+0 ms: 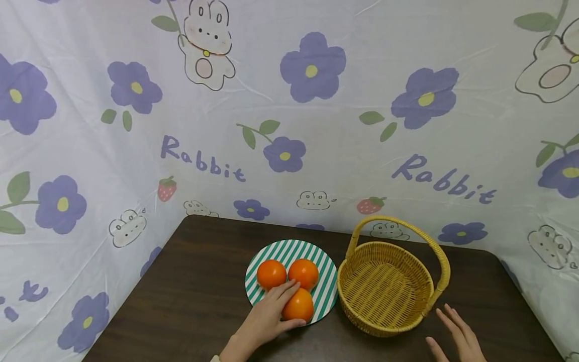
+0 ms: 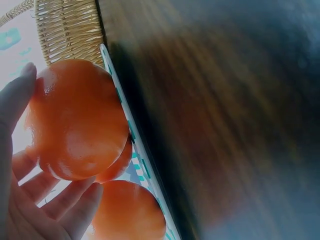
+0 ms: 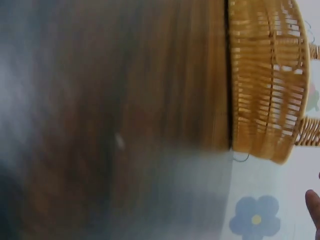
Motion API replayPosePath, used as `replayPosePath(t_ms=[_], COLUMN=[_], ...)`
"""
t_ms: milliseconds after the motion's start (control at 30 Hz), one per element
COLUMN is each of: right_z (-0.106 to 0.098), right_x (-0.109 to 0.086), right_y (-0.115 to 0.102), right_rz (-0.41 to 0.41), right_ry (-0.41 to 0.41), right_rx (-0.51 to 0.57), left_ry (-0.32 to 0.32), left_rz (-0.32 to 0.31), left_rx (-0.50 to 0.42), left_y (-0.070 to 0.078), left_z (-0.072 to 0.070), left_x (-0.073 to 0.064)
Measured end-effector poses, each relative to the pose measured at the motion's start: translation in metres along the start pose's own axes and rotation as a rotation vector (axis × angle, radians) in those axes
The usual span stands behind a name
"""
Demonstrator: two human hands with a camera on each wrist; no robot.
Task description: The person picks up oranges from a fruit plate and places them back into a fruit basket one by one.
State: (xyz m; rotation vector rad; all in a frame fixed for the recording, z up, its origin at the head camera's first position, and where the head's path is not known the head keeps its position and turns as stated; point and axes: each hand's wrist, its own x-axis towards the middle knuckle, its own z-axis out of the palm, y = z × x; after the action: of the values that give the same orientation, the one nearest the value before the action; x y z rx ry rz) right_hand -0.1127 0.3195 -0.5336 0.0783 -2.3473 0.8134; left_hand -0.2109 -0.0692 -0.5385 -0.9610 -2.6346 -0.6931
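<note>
Three smooth, shiny oranges lie on a round plate with green and white stripes. My left hand is around the front orange, thumb on its near side and fingers over its far side. In the left wrist view, this orange sits between the thumb and the bent fingers. Behind it are the left orange and the back right orange. My right hand is held apart from the wicker basket, its fingers spread and holding nothing; only a fingertip shows in the right wrist view.
The yellow woven basket stands right beside the plate, with its tall arched handle upright. Both are on a dark brown wooden table. A white cloth printed with purple flowers and rabbits hangs behind the table.
</note>
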Motion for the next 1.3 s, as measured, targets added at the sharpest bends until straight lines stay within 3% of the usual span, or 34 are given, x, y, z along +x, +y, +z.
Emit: replayPosePath(t_ms=[67,233,433,533,633,833,1100,1300], right_z=[-0.001,0.003,0.004,0.005,0.006,0.014,0.018,0.019], right_x=[0.004,0.016,0.028,0.034,0.036,0.04,0.047,0.05], right_y=[0.004,0.014,0.012,0.014,0.019,0.032,0.039,0.037], right_rz=[0.058,0.08,0.252,0.282,0.251,0.09,0.157,0.14], right_ry=[-0.046,-0.103,-0.373,-0.438,-0.435,-0.378,-0.517,-0.526], right_rx=[-0.027,-0.068,-0.186,-0.181,-0.144,-0.017,-0.021,-0.054], left_ry=[0.004,0.007,0.023,0.024,0.026,0.037,0.053,0.086], left_rz=[-0.002,-0.008,-0.002,0.001,-0.004,-0.012,0.001,0.016], left_rx=[0.008,0.006,0.003,0.003,-0.003,-0.013,-0.01,-0.018], left_y=[-0.001,-0.002,-0.002,-0.002,-0.001,0.001,0.002,0.006], left_z=[0.0,0.001,0.002,0.003,0.003,0.003,0.002,-0.003], left_x=[0.0,0.001,0.002,0.002,0.002,0.002,0.006,0.011])
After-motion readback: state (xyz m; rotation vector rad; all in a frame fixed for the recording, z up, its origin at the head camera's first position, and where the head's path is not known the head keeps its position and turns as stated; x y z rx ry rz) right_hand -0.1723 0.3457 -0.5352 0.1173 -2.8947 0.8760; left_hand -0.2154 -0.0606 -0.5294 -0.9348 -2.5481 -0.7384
